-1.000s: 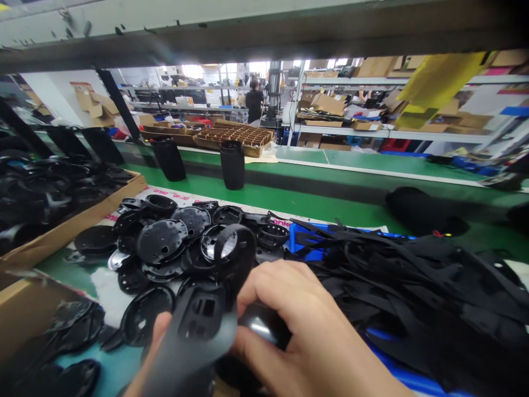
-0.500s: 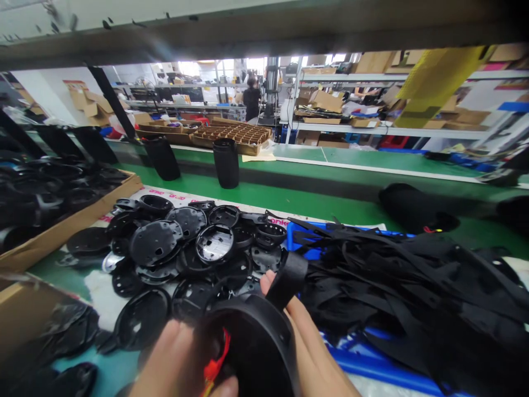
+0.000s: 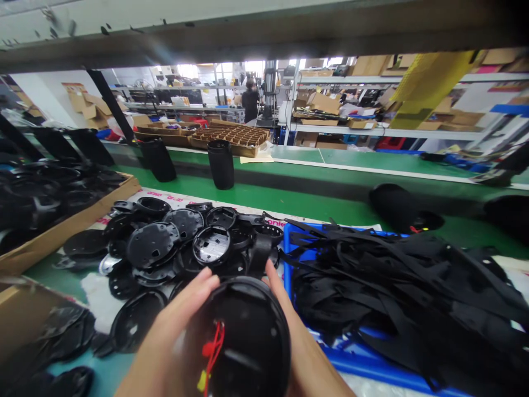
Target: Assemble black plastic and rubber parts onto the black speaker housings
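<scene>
Both my hands hold a round black plastic housing low in the view, with its dished face turned towards me. My left hand grips its left rim, and my right hand supports its right side. Red and yellow wires hang across the face. A black strap loop rises behind the top rim. Just beyond my fingers lies a heap of round black plastic covers and rings.
A blue crate piled with black straps stands to the right. A cardboard tray of black parts sits at left. Black cylinders stand on the green bench, and a person stands far beyond.
The housing has rotated so its dished face and wires point towards me. The strap loop now sits behind it, near the top rim. My right hand has shifted to the housing's right side.
</scene>
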### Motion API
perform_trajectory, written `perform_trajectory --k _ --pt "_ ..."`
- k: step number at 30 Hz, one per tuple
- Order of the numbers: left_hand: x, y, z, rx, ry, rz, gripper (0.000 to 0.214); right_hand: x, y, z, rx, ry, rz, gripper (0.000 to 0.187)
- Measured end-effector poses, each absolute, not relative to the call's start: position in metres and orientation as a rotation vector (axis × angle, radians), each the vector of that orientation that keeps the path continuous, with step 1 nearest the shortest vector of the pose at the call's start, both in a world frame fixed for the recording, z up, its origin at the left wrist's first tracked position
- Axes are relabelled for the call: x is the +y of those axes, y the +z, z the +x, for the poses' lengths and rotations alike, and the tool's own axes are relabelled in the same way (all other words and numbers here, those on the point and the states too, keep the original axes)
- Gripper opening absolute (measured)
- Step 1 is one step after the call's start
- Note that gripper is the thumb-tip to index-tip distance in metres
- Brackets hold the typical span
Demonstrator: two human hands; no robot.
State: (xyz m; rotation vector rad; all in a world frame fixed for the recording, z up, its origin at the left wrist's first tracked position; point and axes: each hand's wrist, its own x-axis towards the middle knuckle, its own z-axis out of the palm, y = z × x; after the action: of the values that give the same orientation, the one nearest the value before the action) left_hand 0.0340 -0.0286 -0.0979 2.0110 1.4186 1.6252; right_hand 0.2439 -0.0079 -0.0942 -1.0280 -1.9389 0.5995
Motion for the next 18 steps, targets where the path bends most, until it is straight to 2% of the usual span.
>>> perform_trajectory --k 3,6,11,18 --pt "-0.035 -0.098 0.041 1.454 1.623 2.089 0.084 -0.005 -0.101 0.241 -1.93 0.629 -1.024 0.062" --pt "-0.032 -0.1 0.036 1.393 1.539 2.07 0.086 -0.003 -0.106 0.241 -1.925 0.659 -1.009 0.068" --pt "-0.02 -0.099 0.024 1.305 1.39 2.017 0.089 0.005 -0.108 0.242 -1.913 0.699 -0.999 0.05" --pt "-0.02 -0.111 0.026 1.3 1.436 1.928 0.089 0.014 -0.109 0.233 -1.879 0.742 -1.005 0.037"
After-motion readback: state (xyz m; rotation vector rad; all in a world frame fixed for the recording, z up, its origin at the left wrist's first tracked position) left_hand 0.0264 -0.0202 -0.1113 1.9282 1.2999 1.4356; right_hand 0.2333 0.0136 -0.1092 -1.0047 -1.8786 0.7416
